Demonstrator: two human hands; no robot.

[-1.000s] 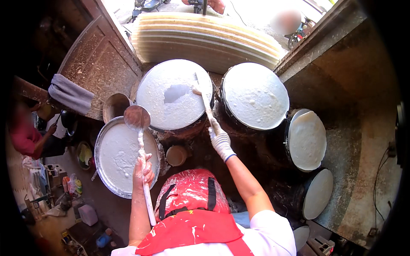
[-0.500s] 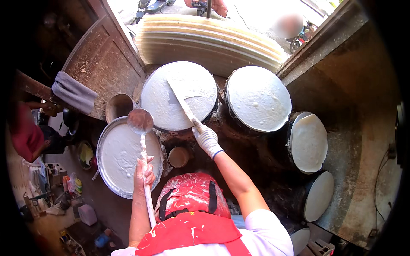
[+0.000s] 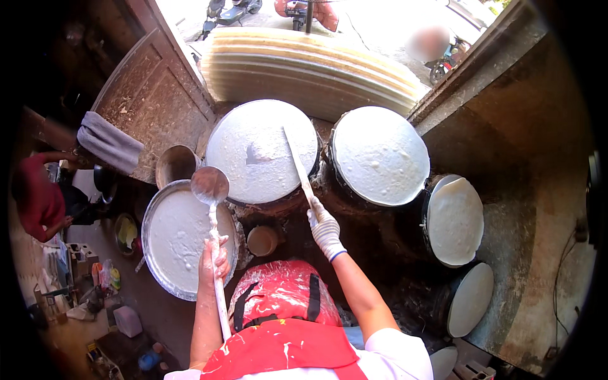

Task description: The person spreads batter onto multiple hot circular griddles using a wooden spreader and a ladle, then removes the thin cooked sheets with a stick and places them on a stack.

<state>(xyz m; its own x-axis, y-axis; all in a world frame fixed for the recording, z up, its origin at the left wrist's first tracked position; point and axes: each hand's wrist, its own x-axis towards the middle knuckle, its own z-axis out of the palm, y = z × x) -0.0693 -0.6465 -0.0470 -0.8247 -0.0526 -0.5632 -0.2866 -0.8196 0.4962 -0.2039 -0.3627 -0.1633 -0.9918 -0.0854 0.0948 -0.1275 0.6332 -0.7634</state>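
My bare left hand (image 3: 215, 258) is wrapped round the long, batter-smeared handle of a metal ladle (image 3: 209, 185). The ladle's round bowl points away from me, over the far rim of a wide metal basin (image 3: 147, 253) of white batter (image 3: 183, 234). In a striped glove with a blue cuff, my right hand (image 3: 325, 229) grips a long flat spatula (image 3: 296, 158). Its blade reaches over the centre-left round griddle, spread with white batter (image 3: 247, 126). A greyish patch in the middle shows the surface beneath.
More round griddles curve along the right, one carrying a pale sheet (image 3: 380, 155), another a sheet with a folded edge (image 3: 455, 218). A metal pot (image 3: 177, 164) and small can (image 3: 262, 240) stand near the basin. A grey towel (image 3: 110, 142) hangs left. Another person (image 3: 41, 196) is at far left.
My right hand has moved right and slightly nearer, swinging the spatula across the batter. The greyish patch now shows more fully. My left hand holds the ladle nearly still.
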